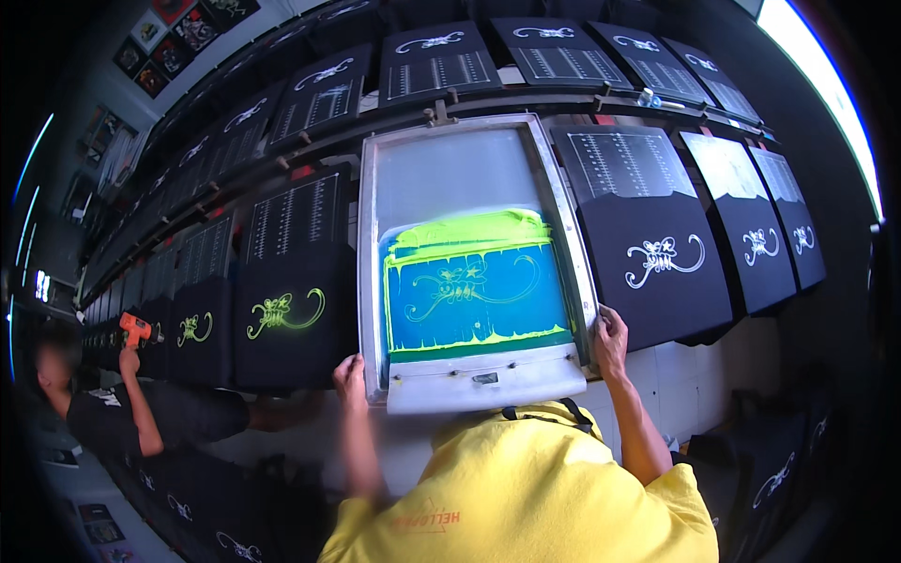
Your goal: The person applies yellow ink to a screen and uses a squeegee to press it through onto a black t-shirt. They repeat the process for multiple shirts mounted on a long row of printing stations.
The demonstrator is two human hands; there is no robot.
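Both my hands hold a screen-printing frame (370, 235) by its sides, near its near corners. My left hand (350, 379) has its fingers curled on the left rail. My right hand (611, 341) grips the right rail a little higher up. Across the blue mesh (483, 319) runs a curling stencil design, with thick yellow-green ink (469, 230) banked along its far side and streaks at its near edge. A pale metal plate (422, 392) with bolts forms the near end. The frame covers whatever lies under it.
Black shirts with white designs lie on boards right of the frame, such as this shirt (680, 296). To the left, a shirt (282, 352) bears a green-yellow print. A rail (375, 117) crosses behind. At far left a person holds an orange heat gun (137, 328).
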